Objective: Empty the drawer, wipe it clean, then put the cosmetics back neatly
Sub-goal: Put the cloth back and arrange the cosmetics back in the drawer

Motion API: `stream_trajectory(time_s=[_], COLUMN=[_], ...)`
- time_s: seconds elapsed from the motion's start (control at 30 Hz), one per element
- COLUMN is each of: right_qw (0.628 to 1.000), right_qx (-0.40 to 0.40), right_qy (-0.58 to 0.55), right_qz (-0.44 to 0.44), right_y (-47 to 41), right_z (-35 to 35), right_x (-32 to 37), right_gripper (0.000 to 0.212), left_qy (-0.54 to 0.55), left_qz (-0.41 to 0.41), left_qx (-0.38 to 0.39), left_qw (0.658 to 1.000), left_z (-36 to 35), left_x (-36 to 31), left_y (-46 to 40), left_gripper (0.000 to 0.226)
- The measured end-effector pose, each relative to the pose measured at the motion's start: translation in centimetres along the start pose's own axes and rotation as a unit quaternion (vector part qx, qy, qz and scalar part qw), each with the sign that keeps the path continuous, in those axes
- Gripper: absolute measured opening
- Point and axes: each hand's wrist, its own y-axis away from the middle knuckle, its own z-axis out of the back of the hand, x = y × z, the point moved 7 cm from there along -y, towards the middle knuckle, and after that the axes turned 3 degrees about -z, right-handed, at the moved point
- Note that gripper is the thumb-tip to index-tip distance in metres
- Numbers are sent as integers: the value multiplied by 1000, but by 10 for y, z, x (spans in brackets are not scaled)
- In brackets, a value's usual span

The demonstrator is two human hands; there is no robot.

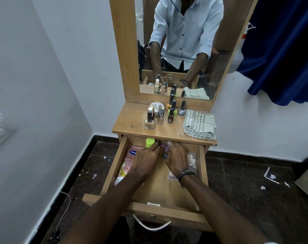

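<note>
Here both hands reach into the open wooden drawer (pixel 114 166) of a small dressing table

The left hand (pixel 146 161) and right hand (pixel 176 159) curl together around small items at the drawer's back, perhaps little bottles; what each grips I cannot tell. A glossy pink lotion tube (pixel 127 164) lies along the left wall, partly under the left wrist, beside a lime-green cap (pixel 150 142). On the matte tabletop (pixel 130 124) stand glass nail polish bottles (pixel 160 115) near a folded, striped woven cloth (pixel 200 125). Dark speckled floor (pixel 246 182), littered with white scraps
</note>
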Motion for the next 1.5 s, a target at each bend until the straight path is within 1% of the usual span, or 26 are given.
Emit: stream_trajectory(time_s=[0.17,0.3,0.4,0.57,0.67,0.77,0.9,0.93,1.03,1.13,1.27,1.4,1.5], right_qw=[997,996,993,994,993,989,987,986,984,986,988,988,987], right_qx=[-1,0,-6,-17,-35,-30,-23,-21,5,24,37,46,57], right_qy=[-50,-33,-36,-17,-42,-60,-54,-42,3,36,50,74,96], right_qz=[-56,-85,-110,-103,-104,-130,-153,-162,-177,-163,-144,-125,-114], right_y=[1,3,5,3,5,5,6,6,4,3,4,5,6], right_z=[4,7,6,11,11,9,9,9,8,9,12,19,24], right_x=[-11,-10,-14,-14,-15,-17,-21,-23,-26,-27,-29,-28,-26], right_gripper=[32,34,28,40,28,17,13,12,12,15,32,26,28], left_qy=[-19,-13,0,7,32,53,81,87,97,107,131,169,214], left_qz=[3,5,1,4,1,-20,-55,-61,-78,-81,-61,-18,54], left_qx=[8,-3,-14,-27,-60,-98,-147,-165,-210,-257,-309,-347,-367], left_qw=[1000,1000,1000,1000,998,994,984,981,970,957,940,922,903], left_z=[-2,-3,-5,-6,-1,6,13,14,20,29,40,56,70], left_x=[2,3,5,9,8,6,4,5,5,7,15,23,34], left_y=[0,-1,0,1,2,6,10,10,16,21,20,13,5], left_gripper=[46,44,42,46,45,44,51,47,24,20,17,13,14])
